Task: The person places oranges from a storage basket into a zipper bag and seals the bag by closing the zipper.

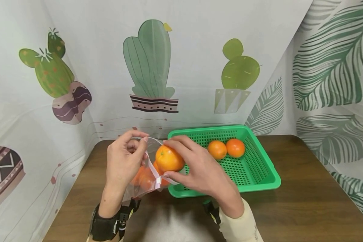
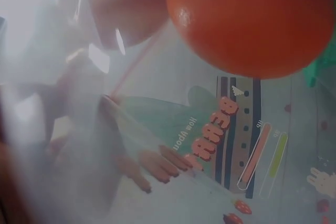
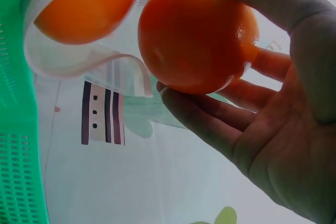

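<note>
My left hand (image 1: 122, 161) pinches the rim of a clear plastic bag (image 1: 154, 170) between thumb and finger. Through the film several oranges (image 1: 146, 179) show inside it. An orange (image 1: 169, 159) is gripped in my right hand (image 1: 204, 168), right at the bag's open mouth. The right wrist view shows thumb and fingers spread around this orange (image 3: 197, 38), with another orange (image 3: 89, 11) behind the bag's pale rim. Up close in the left wrist view, the film has printed letters (image 2: 212, 129), and an orange (image 2: 252, 19) hangs above them; my left fingers are blurred there.
A green perforated basket (image 1: 261, 158) stands to the right, its left end behind my right hand and the bag. Two oranges (image 1: 227, 149) lie in it near the back. Beneath is a brown wooden table (image 1: 305, 201), with a cactus-print cloth (image 1: 196, 67) hanging behind.
</note>
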Demonstrator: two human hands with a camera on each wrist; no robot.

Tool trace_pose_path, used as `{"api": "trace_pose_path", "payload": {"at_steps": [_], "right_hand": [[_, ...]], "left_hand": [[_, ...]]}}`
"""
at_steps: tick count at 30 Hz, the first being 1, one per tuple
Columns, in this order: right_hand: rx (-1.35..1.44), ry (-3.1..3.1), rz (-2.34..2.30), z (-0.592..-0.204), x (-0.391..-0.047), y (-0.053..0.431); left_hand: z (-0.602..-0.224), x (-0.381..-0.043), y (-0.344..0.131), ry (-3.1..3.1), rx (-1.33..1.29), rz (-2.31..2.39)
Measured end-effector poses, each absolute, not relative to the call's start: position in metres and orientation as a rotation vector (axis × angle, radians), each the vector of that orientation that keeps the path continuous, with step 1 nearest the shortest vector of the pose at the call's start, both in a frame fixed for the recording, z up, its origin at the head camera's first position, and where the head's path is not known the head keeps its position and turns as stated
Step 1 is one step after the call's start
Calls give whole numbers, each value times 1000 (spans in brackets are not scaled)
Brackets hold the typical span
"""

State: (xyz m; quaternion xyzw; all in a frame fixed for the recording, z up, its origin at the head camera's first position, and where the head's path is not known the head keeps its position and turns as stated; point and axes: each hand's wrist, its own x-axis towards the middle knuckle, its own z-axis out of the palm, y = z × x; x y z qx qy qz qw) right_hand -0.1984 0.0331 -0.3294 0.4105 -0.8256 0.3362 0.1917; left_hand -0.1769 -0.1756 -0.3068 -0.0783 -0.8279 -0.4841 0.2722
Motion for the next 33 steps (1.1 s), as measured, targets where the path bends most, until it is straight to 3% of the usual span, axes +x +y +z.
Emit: {"api": "trace_pose_path", "payload": {"at_steps": [33], "right_hand": [[1197,-2234,922,-344,-210,14]], "left_hand": [[-305,-177,-175,-2234,-278,-1276]]}}
